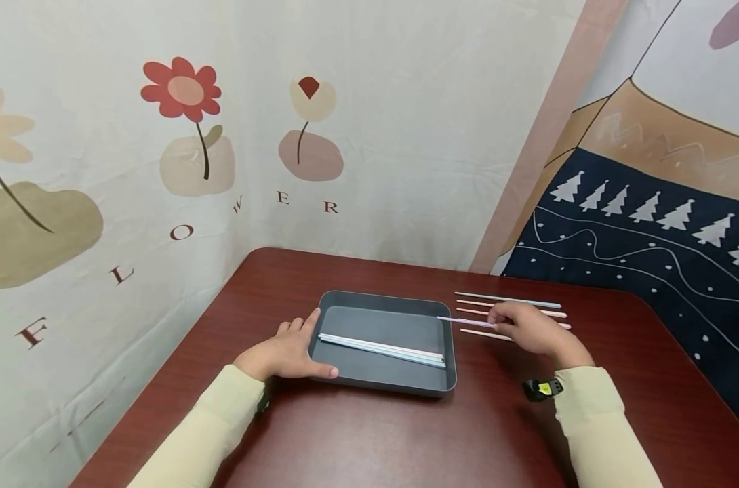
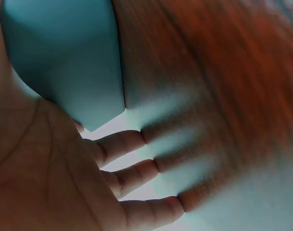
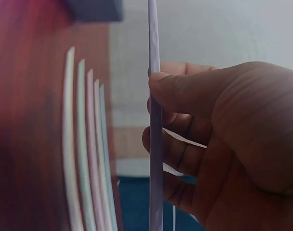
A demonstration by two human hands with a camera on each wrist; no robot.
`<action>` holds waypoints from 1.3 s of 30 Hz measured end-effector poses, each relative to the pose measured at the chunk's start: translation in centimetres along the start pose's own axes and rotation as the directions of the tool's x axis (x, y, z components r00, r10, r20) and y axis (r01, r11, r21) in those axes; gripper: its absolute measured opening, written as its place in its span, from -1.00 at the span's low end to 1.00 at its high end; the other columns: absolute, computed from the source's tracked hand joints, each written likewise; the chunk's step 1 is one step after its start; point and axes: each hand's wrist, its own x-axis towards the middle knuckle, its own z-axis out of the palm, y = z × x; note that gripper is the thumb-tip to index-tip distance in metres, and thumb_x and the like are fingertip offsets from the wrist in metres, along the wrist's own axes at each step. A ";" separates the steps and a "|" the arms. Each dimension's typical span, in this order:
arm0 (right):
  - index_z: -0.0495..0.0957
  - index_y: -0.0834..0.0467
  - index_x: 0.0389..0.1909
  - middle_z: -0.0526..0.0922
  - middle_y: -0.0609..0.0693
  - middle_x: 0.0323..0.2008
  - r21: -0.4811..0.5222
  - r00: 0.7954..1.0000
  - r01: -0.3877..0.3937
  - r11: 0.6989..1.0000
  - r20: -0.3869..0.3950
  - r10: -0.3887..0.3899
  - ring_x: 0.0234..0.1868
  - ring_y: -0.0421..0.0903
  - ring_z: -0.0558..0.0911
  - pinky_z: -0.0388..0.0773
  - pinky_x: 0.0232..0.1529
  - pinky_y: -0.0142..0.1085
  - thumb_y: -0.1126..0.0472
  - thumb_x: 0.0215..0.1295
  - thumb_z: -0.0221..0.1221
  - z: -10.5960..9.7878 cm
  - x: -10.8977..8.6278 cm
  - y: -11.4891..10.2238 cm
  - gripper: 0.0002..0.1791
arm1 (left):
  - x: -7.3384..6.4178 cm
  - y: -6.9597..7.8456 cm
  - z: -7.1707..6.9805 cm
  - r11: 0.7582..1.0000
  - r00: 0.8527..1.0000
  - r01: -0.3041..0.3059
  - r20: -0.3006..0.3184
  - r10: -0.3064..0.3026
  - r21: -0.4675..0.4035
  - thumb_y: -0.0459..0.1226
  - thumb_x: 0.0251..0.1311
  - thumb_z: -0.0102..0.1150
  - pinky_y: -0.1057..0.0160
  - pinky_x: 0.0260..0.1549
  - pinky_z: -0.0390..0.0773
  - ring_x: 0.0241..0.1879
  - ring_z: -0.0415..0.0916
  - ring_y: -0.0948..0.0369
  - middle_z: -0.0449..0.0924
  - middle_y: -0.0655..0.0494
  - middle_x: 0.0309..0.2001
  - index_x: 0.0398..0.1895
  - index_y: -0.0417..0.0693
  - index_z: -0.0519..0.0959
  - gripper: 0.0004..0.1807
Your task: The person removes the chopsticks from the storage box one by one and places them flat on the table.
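A dark grey rectangular tray (image 1: 382, 320) lies on the table, with several pale white and light blue chopsticks (image 1: 382, 350) slanting across its floor. My left hand (image 1: 291, 351) rests against the tray's left side, thumb by the near left corner; in the left wrist view its fingers (image 2: 120, 144) are spread and fairly straight beside the tray wall. Between thumb and fingers my right hand (image 1: 531, 330) pinches a pale purple chopstick (image 3: 156, 120), one end of which reaches over the tray's right rim. Several loose chopsticks (image 1: 497, 296) lie in a row right of the tray, partly hidden by that hand.
The dark red wooden table (image 1: 400, 434) ends at a pale flower-print curtain (image 1: 394, 135) behind and left. A navy curtain with white trees (image 1: 638, 244) hangs along the right side. My right wrist carries a small black device (image 1: 542, 389).
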 end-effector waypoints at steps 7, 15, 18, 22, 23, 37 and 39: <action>0.57 0.09 -0.31 0.44 -0.18 -0.49 -0.058 1.000 0.002 0.998 0.010 -0.001 -0.40 -0.20 0.43 0.41 -0.33 -0.25 0.45 0.32 0.16 0.3 -1.9 2.5 -0.82 | 0.0 0.0 0.0 1.000 1.000 -0.012 -0.007 0.012 0.005 0.44 -0.24 0.36 -0.18 0.13 0.35 0.28 0.14 -0.27 0.21 -0.30 0.32 0.58 -0.23 -0.19 0.51; 0.56 0.04 -0.32 0.45 -0.17 -0.48 -0.078 1.000 -0.025 0.997 0.017 0.026 -0.40 -0.21 0.43 0.41 -0.32 -0.24 0.44 0.33 0.17 0.9 -3.1 4.2 -0.79 | -0.1 0.1 -0.2 1.000 1.000 -0.007 -0.009 0.007 -0.002 0.42 -0.23 0.37 -0.20 0.13 0.34 0.26 0.15 -0.26 0.22 -0.30 0.31 0.59 -0.22 -0.19 0.50; 0.56 0.04 -0.34 0.46 -0.18 -0.48 -0.080 1.000 -0.016 0.997 0.017 0.018 -0.39 -0.21 0.43 0.42 -0.30 -0.22 0.46 0.31 0.16 1.2 -3.1 4.6 -0.78 | -0.2 0.1 -0.2 1.000 1.000 -0.008 -0.010 0.008 -0.004 0.43 -0.23 0.37 -0.20 0.12 0.35 0.26 0.16 -0.25 0.22 -0.30 0.31 0.59 -0.22 -0.19 0.50; 0.56 0.03 -0.37 0.46 -0.20 -0.50 -0.081 1.000 -0.006 0.997 0.020 0.007 -0.41 -0.23 0.42 0.42 -0.31 -0.22 0.48 0.29 0.17 1.6 -3.0 4.8 -0.76 | -0.3 0.1 -0.2 1.000 1.000 -0.006 -0.009 0.006 -0.006 0.42 -0.22 0.37 -0.19 0.10 0.37 0.25 0.16 -0.23 0.22 -0.29 0.31 0.59 -0.21 -0.19 0.49; 0.55 0.04 -0.37 0.46 -0.20 -0.50 -0.080 1.000 -0.001 0.997 0.023 0.003 -0.42 -0.24 0.42 0.42 -0.32 -0.22 0.48 0.29 0.17 1.7 -3.0 4.8 -0.76 | -0.3 0.1 -0.2 1.000 1.000 -0.006 -0.010 0.006 -0.007 0.42 -0.22 0.37 -0.19 0.10 0.37 0.25 0.16 -0.23 0.22 -0.29 0.30 0.59 -0.21 -0.19 0.49; 0.53 0.03 -0.39 0.40 -0.18 -0.53 -0.090 0.999 -0.024 0.996 0.045 0.029 -0.45 -0.23 0.39 0.38 -0.34 -0.23 0.49 0.29 0.16 2.2 -3.3 4.7 -0.74 | -0.2 0.1 -0.1 1.000 1.000 -0.005 -0.005 0.005 0.003 0.43 -0.23 0.36 -0.18 0.11 0.37 0.25 0.16 -0.23 0.22 -0.29 0.32 0.59 -0.21 -0.19 0.50; 0.53 0.02 -0.40 0.40 -0.19 -0.54 -0.091 0.999 -0.024 0.996 0.044 0.028 -0.45 -0.24 0.39 0.38 -0.34 -0.24 0.49 0.28 0.16 2.3 -3.3 4.7 -0.74 | -0.2 0.0 -0.1 1.000 1.000 -0.006 -0.006 0.006 0.004 0.44 -0.23 0.36 -0.18 0.12 0.36 0.25 0.16 -0.24 0.22 -0.29 0.32 0.59 -0.21 -0.19 0.50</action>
